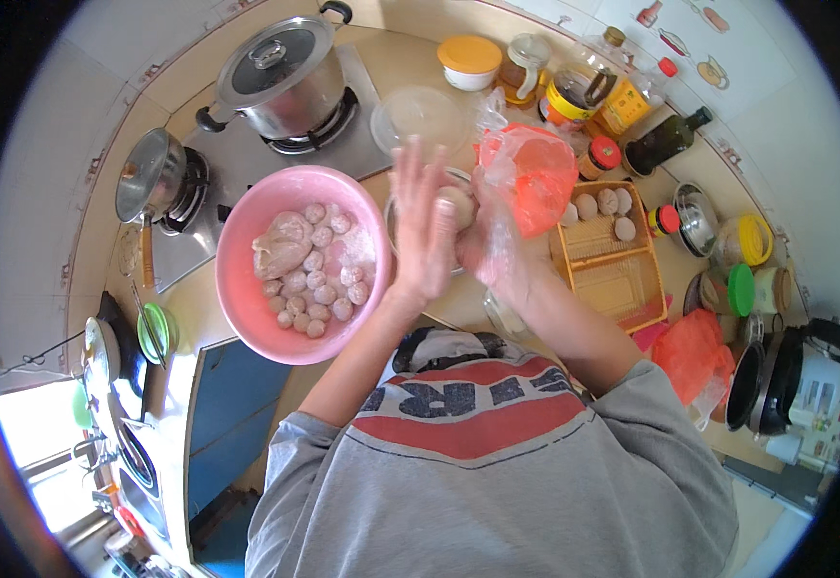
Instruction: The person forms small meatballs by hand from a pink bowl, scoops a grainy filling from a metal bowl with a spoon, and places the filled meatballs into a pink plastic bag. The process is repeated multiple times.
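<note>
My left hand is raised over a round metal dish, its fingers extended and slightly blurred. Facing it, my right hand is strongly blurred. A pale rounded lump shows between the hands; whether they hold it or it lies in the dish cannot be told. To the left, a pink basin contains a large piece of dough, many small floured balls and loose white flour. A red plastic bag lies just beyond my right hand.
A lidded steel pot and a small pan stand on the gas stove. At right is a divided orange basket with several round pale items in one part. Bottles, including a dark glass bottle, and jars line the wall.
</note>
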`<state>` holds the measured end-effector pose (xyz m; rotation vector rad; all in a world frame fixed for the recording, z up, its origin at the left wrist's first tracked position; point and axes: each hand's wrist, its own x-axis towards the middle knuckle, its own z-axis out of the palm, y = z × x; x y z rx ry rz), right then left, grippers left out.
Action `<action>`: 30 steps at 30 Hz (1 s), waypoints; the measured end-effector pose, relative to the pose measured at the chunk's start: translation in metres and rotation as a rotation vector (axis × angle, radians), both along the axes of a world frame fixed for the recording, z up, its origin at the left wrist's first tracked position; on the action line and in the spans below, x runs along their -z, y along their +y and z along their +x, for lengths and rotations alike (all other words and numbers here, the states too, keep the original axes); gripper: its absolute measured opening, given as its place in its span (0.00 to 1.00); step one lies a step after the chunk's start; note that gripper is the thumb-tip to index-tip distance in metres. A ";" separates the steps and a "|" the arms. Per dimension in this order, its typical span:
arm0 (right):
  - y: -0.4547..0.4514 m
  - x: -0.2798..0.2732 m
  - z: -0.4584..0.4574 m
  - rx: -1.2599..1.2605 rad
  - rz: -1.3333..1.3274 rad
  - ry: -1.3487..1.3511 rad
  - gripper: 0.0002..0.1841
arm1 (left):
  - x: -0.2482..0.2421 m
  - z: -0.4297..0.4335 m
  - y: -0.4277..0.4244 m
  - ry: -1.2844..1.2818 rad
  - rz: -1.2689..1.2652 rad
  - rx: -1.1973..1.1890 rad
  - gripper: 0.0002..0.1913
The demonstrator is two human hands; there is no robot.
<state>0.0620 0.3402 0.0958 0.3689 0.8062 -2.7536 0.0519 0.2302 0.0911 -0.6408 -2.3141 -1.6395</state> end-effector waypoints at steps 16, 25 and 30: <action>0.000 -0.010 0.023 -0.121 1.918 1.117 0.43 | -0.007 -0.005 -0.002 -1.117 1.394 0.305 0.19; 0.016 -0.009 0.023 -0.225 1.812 1.076 0.34 | 0.004 -0.005 0.005 -1.229 1.271 0.083 0.19; 0.030 -0.005 0.029 0.036 1.649 0.947 0.25 | 0.016 -0.006 0.002 -1.391 1.403 0.354 0.17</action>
